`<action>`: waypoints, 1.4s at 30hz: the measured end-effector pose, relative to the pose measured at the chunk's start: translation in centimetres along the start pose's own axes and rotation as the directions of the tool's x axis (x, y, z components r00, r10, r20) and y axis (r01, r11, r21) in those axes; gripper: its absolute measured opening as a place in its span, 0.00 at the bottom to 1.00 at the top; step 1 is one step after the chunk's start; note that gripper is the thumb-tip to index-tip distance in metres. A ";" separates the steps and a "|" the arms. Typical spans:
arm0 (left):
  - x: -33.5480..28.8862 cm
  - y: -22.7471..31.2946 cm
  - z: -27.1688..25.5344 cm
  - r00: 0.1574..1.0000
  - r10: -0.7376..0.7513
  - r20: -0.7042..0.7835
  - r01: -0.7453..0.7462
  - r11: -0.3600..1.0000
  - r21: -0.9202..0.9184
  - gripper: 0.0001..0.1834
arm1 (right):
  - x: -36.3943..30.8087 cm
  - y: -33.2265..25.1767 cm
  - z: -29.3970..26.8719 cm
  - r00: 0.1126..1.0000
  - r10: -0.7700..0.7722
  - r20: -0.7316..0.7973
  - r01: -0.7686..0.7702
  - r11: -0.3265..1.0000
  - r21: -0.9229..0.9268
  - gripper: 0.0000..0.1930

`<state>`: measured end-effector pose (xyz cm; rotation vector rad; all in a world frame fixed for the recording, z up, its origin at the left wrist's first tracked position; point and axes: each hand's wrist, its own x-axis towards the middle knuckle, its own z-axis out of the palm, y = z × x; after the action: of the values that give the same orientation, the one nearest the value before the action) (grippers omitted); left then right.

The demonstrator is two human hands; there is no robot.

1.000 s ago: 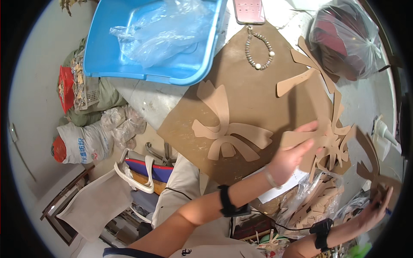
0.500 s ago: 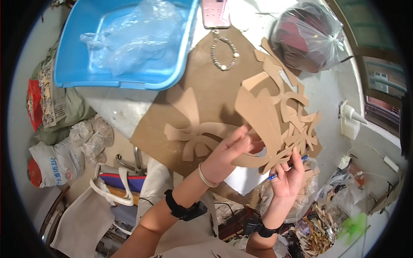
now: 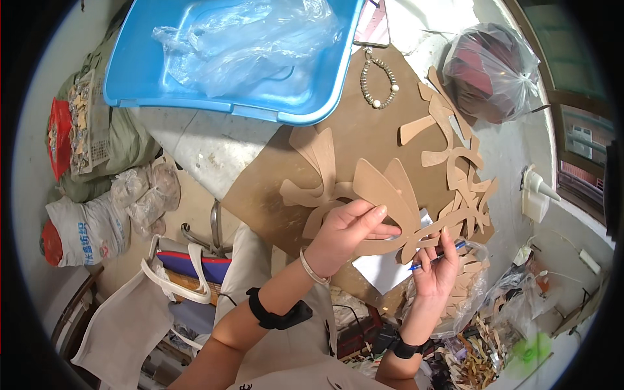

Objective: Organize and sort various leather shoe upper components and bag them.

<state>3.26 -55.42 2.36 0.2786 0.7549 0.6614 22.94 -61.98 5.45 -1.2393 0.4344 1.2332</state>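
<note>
My left hand (image 3: 344,237) pinches a tan cut-out piece (image 3: 393,201), leather-like with curved arms, between thumb and fingers. The piece is held up over a brown sheet (image 3: 257,185) on the table. At its right end, my right hand (image 3: 437,272) is closed around a blue pen (image 3: 416,266), with thumb and fingertip touching the piece's narrow strip. Below the hands lies a white paper (image 3: 383,272), partly covered. More tan cut-outs (image 3: 328,162) rest left of the held piece, and a heap of similar pieces (image 3: 465,195) lies to the right.
A blue basin (image 3: 224,107) with clear plastic film stands at the far left. Behind are a phone (image 3: 375,26) and a beaded bracelet (image 3: 362,81). A tied plastic bag (image 3: 492,71) and a white nozzle bottle (image 3: 536,195) sit at right. Scraps (image 3: 478,354) lie below.
My view has shifted, so the basin and bracelet appear farther right. The held piece has turned in my left hand, whose thumb now shows on top. My right hand keeps the pen.
</note>
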 end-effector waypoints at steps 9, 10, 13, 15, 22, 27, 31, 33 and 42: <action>-0.4 -0.1 0.0 0.996 -0.063 -0.058 0.060 0.997 -0.053 0.17 | 0.6 1.2 -0.5 1.000 0.009 -0.002 -0.009 1.000 0.015 0.04; -0.6 -0.2 0.1 0.996 -0.065 -0.061 0.062 0.997 -0.052 0.17 | 0.6 1.2 -0.4 1.000 -0.003 -0.014 0.003 1.000 -0.006 0.04; -1.1 0.0 1.1 0.977 -0.143 -0.159 0.116 0.979 -0.168 0.16 | 0.8 1.2 -0.5 0.999 -0.013 -0.044 0.011 0.999 -0.045 0.04; -1.5 0.2 1.3 0.970 -0.143 -0.194 0.126 0.987 -0.101 0.16 | 1.0 1.4 -0.9 0.998 -0.012 -0.061 0.009 0.998 -0.062 0.04; -2.1 -1.6 1.0 0.978 -0.079 -0.193 0.058 0.992 -0.113 0.15 | 1.2 2.3 -1.9 0.998 0.020 -0.063 -0.021 1.000 -0.015 0.05; -2.4 -1.8 1.0 0.959 -0.172 -0.225 0.140 0.978 -0.152 0.14 | 0.5 2.4 -1.9 0.996 0.000 -0.085 -0.002 1.000 -0.025 0.05; -2.3 -2.7 -0.2 0.969 -0.127 -0.211 0.116 0.991 -0.065 0.14 | 0.7 2.9 -1.6 0.996 0.015 -0.093 -0.020 0.998 -0.053 0.03; -2.1 -3.1 -0.4 0.981 -0.051 -0.189 0.024 0.989 -0.143 0.15 | 0.3 3.0 -1.5 0.996 -0.079 -0.039 0.072 0.983 -0.166 0.03; 1.4 -3.8 2.4 0.974 0.004 -0.225 0.041 0.980 0.196 0.12 | 1.0 -0.2 -2.0 0.978 -0.206 -0.025 0.180 0.902 -0.393 0.07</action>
<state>7.46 -57.49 1.59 0.3838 1.0426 0.6063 24.14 -63.28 4.03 -1.6247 0.1067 1.1410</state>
